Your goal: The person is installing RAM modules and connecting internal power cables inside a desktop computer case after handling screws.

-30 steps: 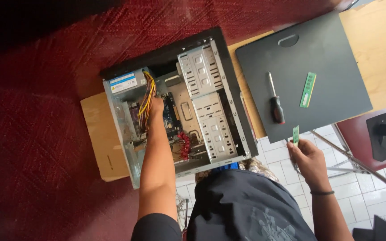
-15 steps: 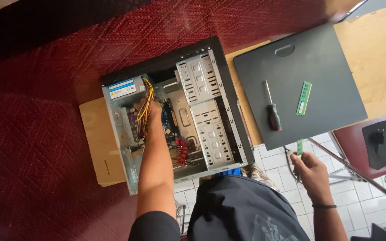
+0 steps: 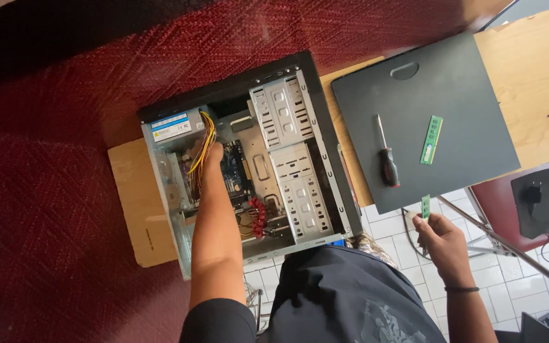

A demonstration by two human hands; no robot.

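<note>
A view from above onto a person working over an open desktop computer case [image 3: 249,165], which lies on its side on a wooden board [image 3: 138,209] set on a dark red carpet [image 3: 46,159].

Starting at the left, the power supply [image 3: 171,127] sits in the case's far left corner, with a bundle of yellow cables [image 3: 203,143] spilling from it. The left hand [image 3: 210,154] reaches deep into the case, right among those cables and just above the motherboard [image 3: 236,174]; its fingers are hidden, so I cannot tell whether it grips anything. Red cables [image 3: 257,216] curl near the case's near edge, beside the metal drive cage [image 3: 290,165].

To the right, the detached dark side panel [image 3: 452,89] lies flat, partly on a wooden table [image 3: 535,76]. On the panel rest a screwdriver [image 3: 386,155] and, well apart from it, a green memory stick [image 3: 432,140].

Further right and nearer, the right hand [image 3: 443,244] is closed around a second green memory stick [image 3: 425,208], held upright over the white tiled floor [image 3: 401,235], away from the case.

The risks, as I judge them: the left hand could snag or loosen cables it cannot see, and the held stick, pinched only at its lower end, could slip and hit the tiles.
</note>
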